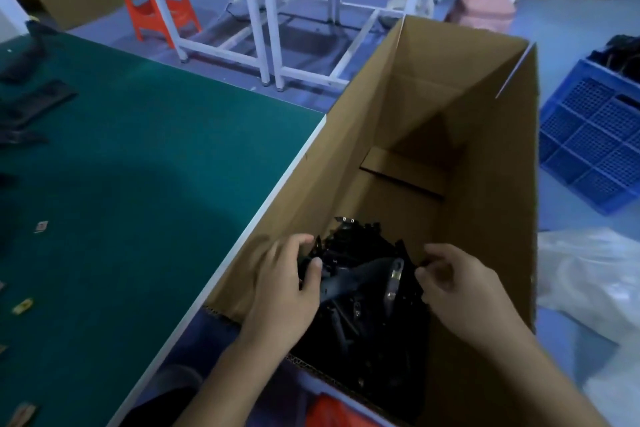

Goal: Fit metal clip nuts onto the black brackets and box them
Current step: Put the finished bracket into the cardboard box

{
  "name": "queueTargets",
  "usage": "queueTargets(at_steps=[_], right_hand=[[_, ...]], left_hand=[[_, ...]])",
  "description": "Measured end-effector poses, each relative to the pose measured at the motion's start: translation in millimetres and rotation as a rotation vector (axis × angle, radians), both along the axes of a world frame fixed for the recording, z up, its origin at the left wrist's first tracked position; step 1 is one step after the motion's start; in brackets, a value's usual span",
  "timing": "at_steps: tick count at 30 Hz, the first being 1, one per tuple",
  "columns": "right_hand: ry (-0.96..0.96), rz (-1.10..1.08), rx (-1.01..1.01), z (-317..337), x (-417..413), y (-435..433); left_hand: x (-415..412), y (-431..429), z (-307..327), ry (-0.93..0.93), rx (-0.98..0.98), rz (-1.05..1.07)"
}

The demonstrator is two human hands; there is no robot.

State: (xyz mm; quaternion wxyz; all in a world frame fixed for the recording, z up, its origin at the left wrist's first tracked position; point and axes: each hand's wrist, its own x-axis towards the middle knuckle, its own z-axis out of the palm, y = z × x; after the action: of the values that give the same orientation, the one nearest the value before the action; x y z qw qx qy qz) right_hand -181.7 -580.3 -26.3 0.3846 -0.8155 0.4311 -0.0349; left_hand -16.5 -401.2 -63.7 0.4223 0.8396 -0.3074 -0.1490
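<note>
Green bench point(138, 156): blk brackets point(31, 104) far left, clip nuts point(23, 306) scattered nearer.

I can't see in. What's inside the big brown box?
A heap of black brackets lies at the near end of the box, left hand and right hand holding them. Farther in, bare cardboard. What's beneath the heap is covered.

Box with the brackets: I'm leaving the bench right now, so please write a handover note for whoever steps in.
Left hand: grips brackets at the pile's left edge, inside the box.
Right hand: curled at the pile's right edge; grip unclear.
Done: a pile of brackets lies in the box's near end, one showing a metal clip.
To do: loose brackets and small parts, probably clip nuts, lie on the table; fit and box them.
</note>
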Motion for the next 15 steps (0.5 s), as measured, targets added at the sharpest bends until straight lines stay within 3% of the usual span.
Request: queueTargets(at_steps=[6, 9, 12, 15], right_hand=[[-0.024, 0.095, -0.003, 9, 23, 15], [-0.148, 0.209, -0.059, 20, 54, 41], [-0.359, 0.338, -0.089, 38, 97, 78], [-0.553, 0.522, -0.089, 50, 152, 129]], left_hand=[[3, 20, 15, -0.052, -0.047, -0.070], [0, 36, 41, -0.061, -0.188, -0.100], [4, 62, 72, -0.107, -0.336, 0.006], [24, 119, 96, -0.270, -0.443, 0.259]])
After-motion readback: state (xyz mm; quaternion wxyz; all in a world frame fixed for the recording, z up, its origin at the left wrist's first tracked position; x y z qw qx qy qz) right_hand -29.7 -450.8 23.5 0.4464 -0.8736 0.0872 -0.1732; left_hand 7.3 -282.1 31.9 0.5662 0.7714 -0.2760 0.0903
